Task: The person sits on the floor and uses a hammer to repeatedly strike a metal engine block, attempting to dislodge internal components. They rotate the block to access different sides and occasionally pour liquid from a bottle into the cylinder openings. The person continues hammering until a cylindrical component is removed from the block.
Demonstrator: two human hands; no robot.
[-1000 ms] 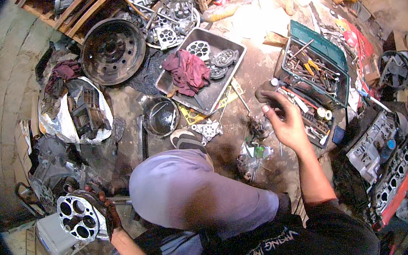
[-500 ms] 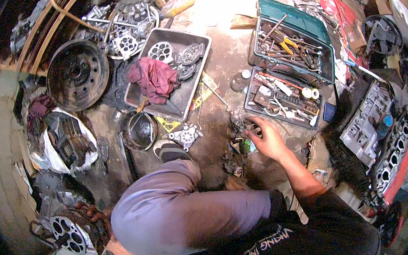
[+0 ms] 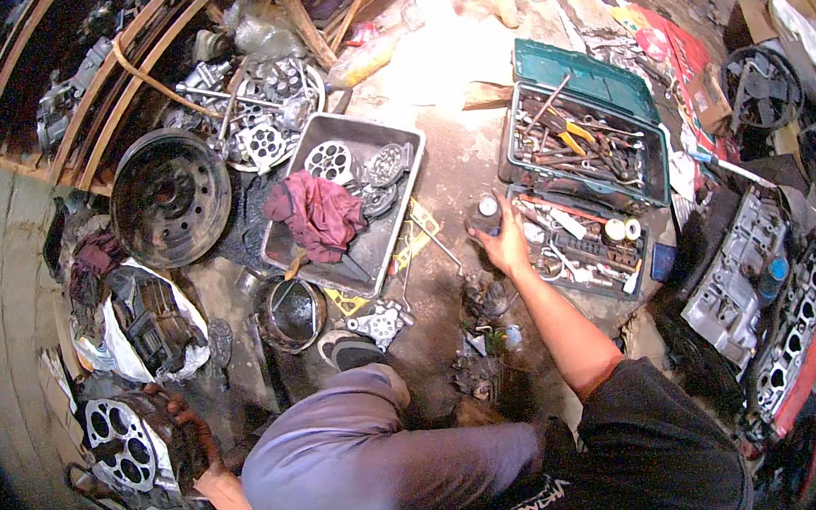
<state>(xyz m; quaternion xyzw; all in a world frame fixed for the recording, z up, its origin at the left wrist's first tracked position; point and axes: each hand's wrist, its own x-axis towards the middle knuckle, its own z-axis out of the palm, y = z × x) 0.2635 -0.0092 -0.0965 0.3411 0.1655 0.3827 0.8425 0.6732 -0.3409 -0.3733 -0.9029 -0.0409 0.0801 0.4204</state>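
The right hand (image 3: 505, 244) is gripping a small dark white-capped bottle (image 3: 484, 215) while the left hand (image 3: 186, 426) is clutching a grimy perforated metal engine plate (image 3: 120, 451), nothing yet poured.

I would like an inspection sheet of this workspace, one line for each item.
Surface: dirty, oily floor.
Job's things: small dark bottle with pale cap; round metal part with holes.
Clutter: grey tray with red rag, open green toolbox, black wheel rim, engine heads.
Hands: right hand holds the bottle; left hand grips the round part.
Cables: nothing seen.
Surroundings: wooden slats upper left.
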